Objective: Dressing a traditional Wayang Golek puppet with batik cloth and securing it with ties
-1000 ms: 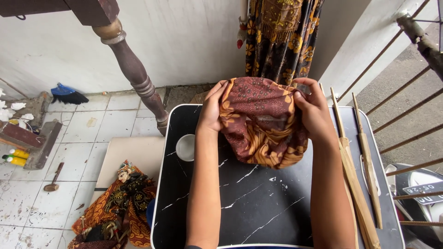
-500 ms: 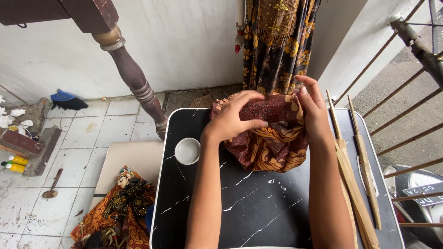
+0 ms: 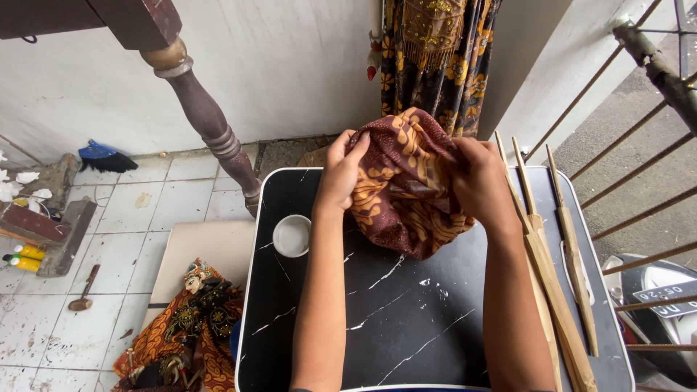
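Both hands' fingers clamped on batik cloth point(image 3: 406, 185) over black marble table point(image 3: 406, 327); tiled floor point(image 3: 131, 218).

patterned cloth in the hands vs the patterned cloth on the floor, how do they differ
The cloth in the hands is maroon with orange motifs, bunched up and gripped by the left hand and right hand above the black table. The floor cloth is brighter orange, lies spread on the tiles, untouched, with a puppet figure on it. Both carry batik-like patterns.

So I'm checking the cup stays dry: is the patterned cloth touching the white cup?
Apart. The head view shows bare black tabletop between the patterned cloth and the white cup.
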